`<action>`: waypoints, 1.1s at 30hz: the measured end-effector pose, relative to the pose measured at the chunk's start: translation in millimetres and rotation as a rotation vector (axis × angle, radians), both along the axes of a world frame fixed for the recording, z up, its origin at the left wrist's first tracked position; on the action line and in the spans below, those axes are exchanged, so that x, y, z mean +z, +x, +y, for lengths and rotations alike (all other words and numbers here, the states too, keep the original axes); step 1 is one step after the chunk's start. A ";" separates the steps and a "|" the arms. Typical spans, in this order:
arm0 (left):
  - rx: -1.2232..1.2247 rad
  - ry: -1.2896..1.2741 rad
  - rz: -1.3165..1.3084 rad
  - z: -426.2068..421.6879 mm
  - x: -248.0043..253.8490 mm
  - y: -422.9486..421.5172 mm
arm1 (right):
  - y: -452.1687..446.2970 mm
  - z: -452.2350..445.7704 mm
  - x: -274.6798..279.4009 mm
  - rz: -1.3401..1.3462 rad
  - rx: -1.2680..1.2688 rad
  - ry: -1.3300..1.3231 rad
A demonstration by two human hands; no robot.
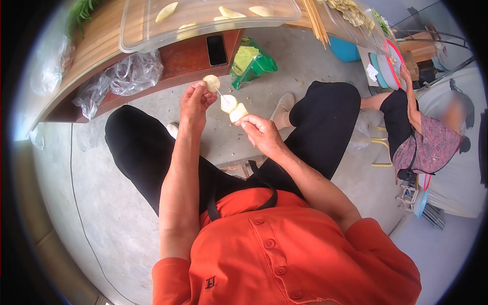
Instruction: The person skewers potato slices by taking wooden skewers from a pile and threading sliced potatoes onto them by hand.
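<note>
Between my two hands a thin skewer (219, 92) runs at a slant. My left hand (194, 104) pinches a pale round slice (211, 83) at the skewer's upper left end. Two or more pale pieces (230, 103) sit on the skewer nearer my right hand (260, 133), whose closed fingers hold the lowest piece (238, 113). Beyond my hands, a clear plastic tray (203, 25) on the wooden table holds several pale slices (231, 12). Bare wooden skewers (315, 21) lie right of that tray.
A black phone (216, 50) and plastic bags (134, 72) lie on the shelf below the tabletop. On the floor stands a green bag (254, 63), with a blue tub (344, 49) farther right. Another person (429, 140) sits at the right, a hand by the stacked plates (384, 68).
</note>
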State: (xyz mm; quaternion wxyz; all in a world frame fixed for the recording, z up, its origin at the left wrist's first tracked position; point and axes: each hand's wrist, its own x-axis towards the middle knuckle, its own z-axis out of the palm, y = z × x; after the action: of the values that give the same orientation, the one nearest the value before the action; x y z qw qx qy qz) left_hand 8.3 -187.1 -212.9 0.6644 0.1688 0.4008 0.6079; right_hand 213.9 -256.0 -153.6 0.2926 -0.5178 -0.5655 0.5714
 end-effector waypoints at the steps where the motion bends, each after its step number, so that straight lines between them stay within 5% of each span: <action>1: 0.000 0.000 0.000 -0.5 2.6 -0.1 | 0.1 -0.1 -0.5 -0.025 0.001 0.028; 33: -0.089 -0.173 -0.210 2.6 13.0 -7.9 | 1.3 -0.6 0.0 -0.080 0.010 0.159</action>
State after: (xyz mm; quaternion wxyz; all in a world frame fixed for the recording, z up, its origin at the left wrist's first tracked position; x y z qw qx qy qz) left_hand 0.4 -184.6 -199.9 0.7410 0.0636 0.3720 0.5554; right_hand 215.2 -256.7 -153.7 0.3071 -0.5125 -0.6229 0.5050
